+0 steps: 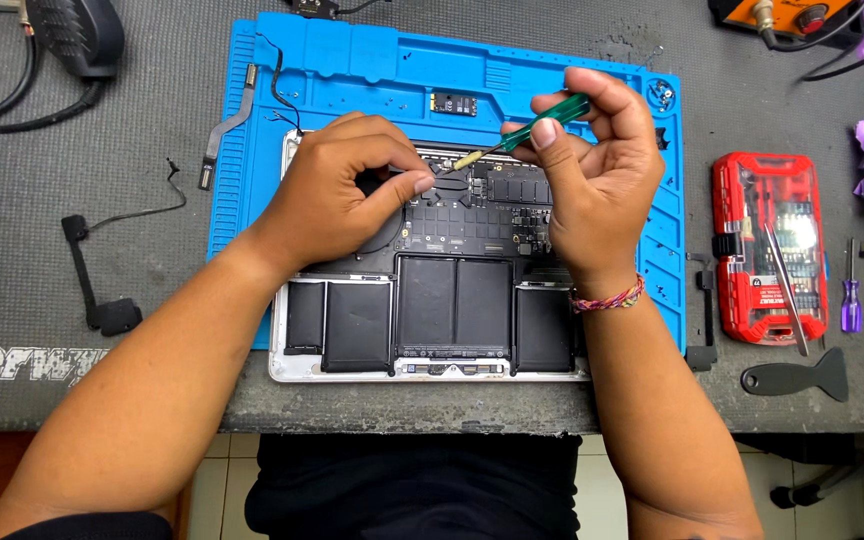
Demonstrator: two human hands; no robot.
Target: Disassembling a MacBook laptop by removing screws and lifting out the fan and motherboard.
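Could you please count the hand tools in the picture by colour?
Green: 1, the green-handled screwdriver held in the right hand
Purple: 1, the small purple-handled screwdriver
Black: 1, the flat black plastic scraper
Silver: 1, the silver metal tweezers
Total: 4

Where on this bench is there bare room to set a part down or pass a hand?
Bare grey bench lies between the flex cable on the blue mat and the black cable part. A narrower strip runs between mat and red bit case. It is crowded over the open laptop, where left hand and right hand with green screwdriver work.
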